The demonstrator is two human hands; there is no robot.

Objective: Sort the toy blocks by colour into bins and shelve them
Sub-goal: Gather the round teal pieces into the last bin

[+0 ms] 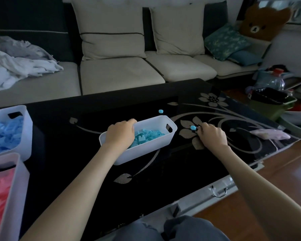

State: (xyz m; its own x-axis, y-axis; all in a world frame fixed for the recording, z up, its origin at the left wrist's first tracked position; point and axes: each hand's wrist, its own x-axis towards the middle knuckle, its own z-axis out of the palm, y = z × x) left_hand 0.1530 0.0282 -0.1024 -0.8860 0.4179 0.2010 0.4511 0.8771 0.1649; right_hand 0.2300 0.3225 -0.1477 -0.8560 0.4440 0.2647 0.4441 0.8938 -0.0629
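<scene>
Black floral table (pixel 163 171) by a cream sofa (pixel 122 73) holds a blue-filled bin (pixel 27 122) far left; left hand (pixel 119 132) grips the centre bin (pixel 146 152), right hand (pixel 213 134) pinches a teal block (pixel 192 127).

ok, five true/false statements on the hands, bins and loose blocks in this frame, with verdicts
1. The left hand grips the rim of the middle bin. True.
2. The middle bin holds pink blocks. False: its blocks are turquoise.
3. The right hand pinches a small round block. True.
4. Nothing lies beyond the middle bin. False: a loose round block lies on the table there.
5. Both other bins stand at the right edge. False: the blue-block bin and the pink-block bin stand at the left.
</scene>
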